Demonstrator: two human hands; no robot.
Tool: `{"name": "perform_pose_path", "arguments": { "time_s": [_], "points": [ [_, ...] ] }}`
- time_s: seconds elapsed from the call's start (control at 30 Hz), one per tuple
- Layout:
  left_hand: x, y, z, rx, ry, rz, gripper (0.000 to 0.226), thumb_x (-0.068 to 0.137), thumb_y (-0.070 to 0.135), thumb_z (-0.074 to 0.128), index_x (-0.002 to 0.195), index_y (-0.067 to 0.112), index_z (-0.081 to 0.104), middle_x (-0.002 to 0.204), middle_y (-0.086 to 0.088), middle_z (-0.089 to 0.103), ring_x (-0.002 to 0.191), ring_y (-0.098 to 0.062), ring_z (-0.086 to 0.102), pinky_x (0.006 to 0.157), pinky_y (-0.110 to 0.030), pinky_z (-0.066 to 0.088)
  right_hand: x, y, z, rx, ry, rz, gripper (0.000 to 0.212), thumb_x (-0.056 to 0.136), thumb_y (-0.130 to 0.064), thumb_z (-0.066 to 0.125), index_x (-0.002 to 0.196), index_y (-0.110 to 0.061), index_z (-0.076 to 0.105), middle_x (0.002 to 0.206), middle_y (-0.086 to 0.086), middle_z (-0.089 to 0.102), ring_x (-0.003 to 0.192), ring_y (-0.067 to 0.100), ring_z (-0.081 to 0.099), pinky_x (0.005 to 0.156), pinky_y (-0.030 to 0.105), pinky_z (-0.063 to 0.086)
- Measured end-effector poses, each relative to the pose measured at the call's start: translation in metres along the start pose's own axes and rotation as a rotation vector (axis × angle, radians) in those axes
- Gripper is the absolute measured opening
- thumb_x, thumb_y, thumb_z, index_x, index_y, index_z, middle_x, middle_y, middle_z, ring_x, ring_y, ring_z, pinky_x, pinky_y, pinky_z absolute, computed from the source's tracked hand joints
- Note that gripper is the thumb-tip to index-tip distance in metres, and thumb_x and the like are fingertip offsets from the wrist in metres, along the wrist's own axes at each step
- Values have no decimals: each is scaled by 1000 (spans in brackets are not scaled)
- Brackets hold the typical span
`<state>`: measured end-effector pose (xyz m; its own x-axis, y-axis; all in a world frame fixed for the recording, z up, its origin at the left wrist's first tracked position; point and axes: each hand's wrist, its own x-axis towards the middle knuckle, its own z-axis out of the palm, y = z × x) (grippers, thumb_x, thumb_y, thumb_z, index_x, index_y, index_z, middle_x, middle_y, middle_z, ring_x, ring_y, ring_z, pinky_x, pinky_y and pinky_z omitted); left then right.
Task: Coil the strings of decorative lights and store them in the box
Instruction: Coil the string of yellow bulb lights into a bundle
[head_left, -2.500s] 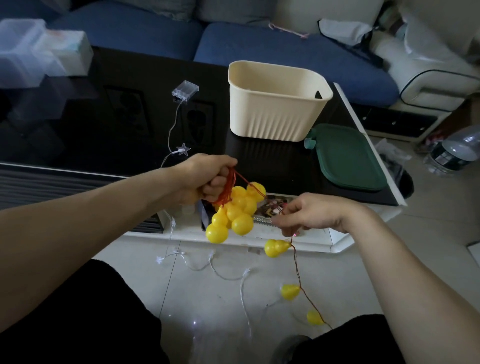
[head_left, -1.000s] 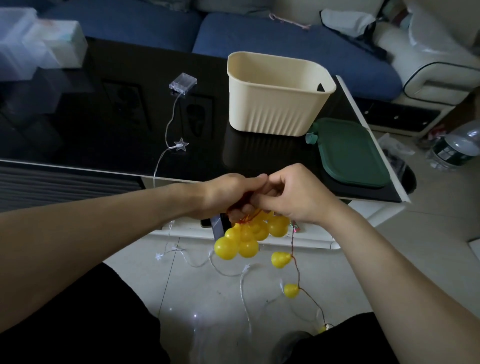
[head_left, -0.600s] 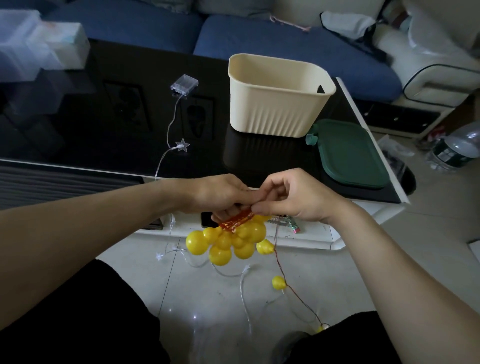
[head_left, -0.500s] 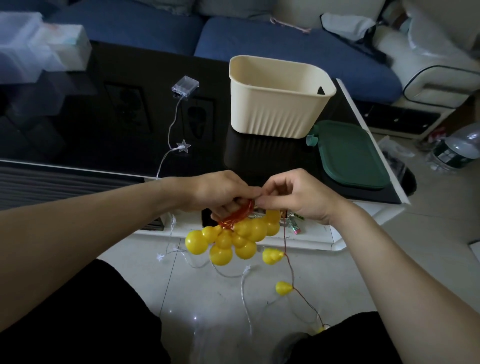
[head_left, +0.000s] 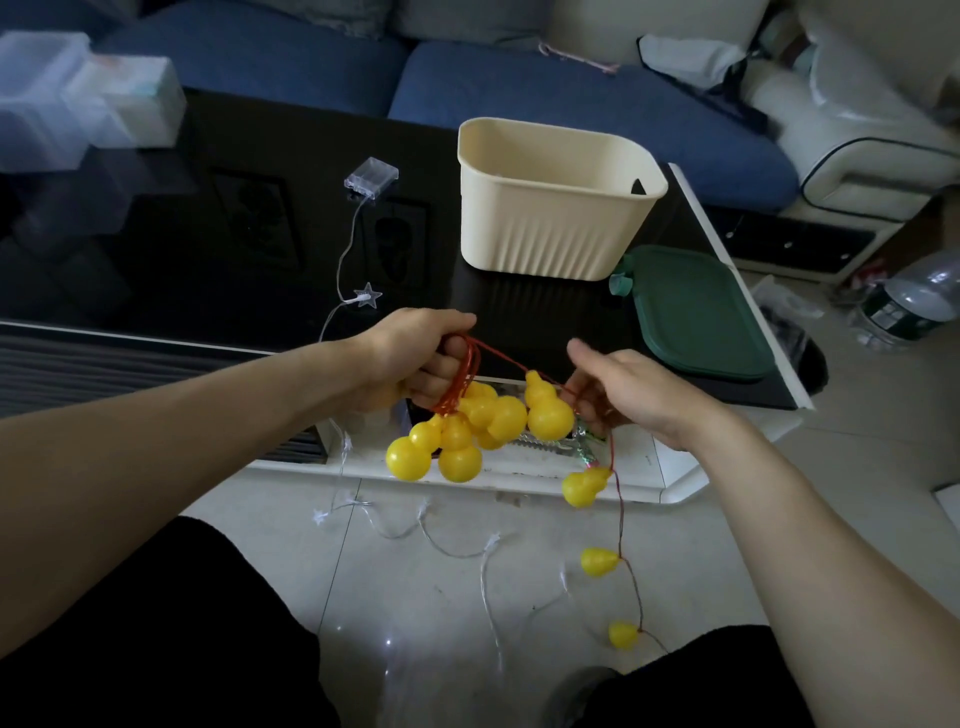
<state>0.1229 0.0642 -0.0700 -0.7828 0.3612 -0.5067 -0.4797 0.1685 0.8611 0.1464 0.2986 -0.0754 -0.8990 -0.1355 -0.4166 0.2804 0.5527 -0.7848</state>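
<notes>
the left hand has its fingers curled round a bundle of red wire loops, from which a cluster of yellow gourd-shaped plastic lights hangs below the fist, in the air in front of the near edge of the glossy black bench. one strand of the red wire runs from the left fist across to the right hand, with one yellow gourd light on that strand just beside the right fingers. the right hand is held palm down with its fingers partly curled; the wire passes under them, and whether they pinch it cannot be told. below the right hand the wire hangs toward the pale tiled floor, carrying three more yellow lights, well apart from each other. the cream ribbed plastic box stands upright and open on the bench, beyond both hands. the dark green flat lid lies on the bench just beside the box, on its right. a clear plastic battery case rests on the bench left of the box; its thin clear wire runs past a clear star-shaped light on the bench, over the edge, and lies in loose curves on the floor.
</notes>
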Motion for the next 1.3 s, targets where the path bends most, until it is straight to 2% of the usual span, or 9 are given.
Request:
{"name": "perform_pose_path", "arguments": {
  "time_s": [0.1,0.27,0.4,0.63,0.8,0.9,1.0,1.1,1.3],
  "points": [
    [3,-3,-2,-1,60,-3,42,104,31,39,64,20,37,49,4,28,41,-12,23,40,-23,24,-1,3,-1,-83,95,-63,39,98,-38,61,67,-15,65,48,-9,56,46,6,51,58,25,44],
    [4,-3,-2,-112,138,-38,37,104,29,41,70,14,46,55,-4,51,45,-18,45,45,-25,42,-2,-4,6,-50,239,-206,24,95,-31,66,75,-19,71,51,-13,59,48,-1,53,61,25,43],
    [5,-3,0,-209,176,-44,39,104,28,38,70,12,48,56,-8,61,46,-20,57,48,-25,49,-6,-12,22,-131,128,-259,16,92,-24,70,78,-16,72,55,-9,63,49,-1,53,55,19,42],
    [8,-5,7,-361,152,-27,36,105,26,37,73,11,49,63,-10,69,53,-22,66,59,-31,51,-3,-19,51,-314,10,-259,15,88,-24,72,73,-25,70,64,-5,70,65,11,67,66,31,53],
    [7,-3,13,-489,61,28,25,104,17,38,86,6,52,90,-17,75,77,-25,75,79,-33,57,-3,-23,57,-333,-3,-248,13,87,-24,71,75,-20,72,62,-5,71,57,6,61,59,25,48],
    [8,-3,14,-519,16,78,20,104,12,38,99,0,53,107,-21,72,90,-27,74,88,-35,58,-3,-26,56,-292,-51,-268,10,89,-24,71,79,-21,72,69,0,73,62,10,64,65,32,52],
    [7,-4,17,-450,-22,94,20,104,11,39,100,-1,54,106,-21,72,84,-25,74,71,-33,62,-3,-26,55,-277,-101,-283,8,90,-14,69,91,-16,77,67,-10,69,55,-2,58,60,24,47],
    [7,-7,20,-302,-31,145,19,102,10,45,89,2,56,90,-18,74,77,-26,70,71,-38,56,-3,-24,53,-238,-118,-274,9,93,-10,67,90,-9,76,65,-30,65,51,-2,58,56,19,46],
    [12,-21,30,34,70,145,25,98,13,55,89,-9,63,79,-22,60,71,-31,56,64,-36,44,-4,-25,50,-255,-14,-301,12,88,-13,72,76,-16,75,68,-1,75,53,12,68,53,23,51]
  ]
}}
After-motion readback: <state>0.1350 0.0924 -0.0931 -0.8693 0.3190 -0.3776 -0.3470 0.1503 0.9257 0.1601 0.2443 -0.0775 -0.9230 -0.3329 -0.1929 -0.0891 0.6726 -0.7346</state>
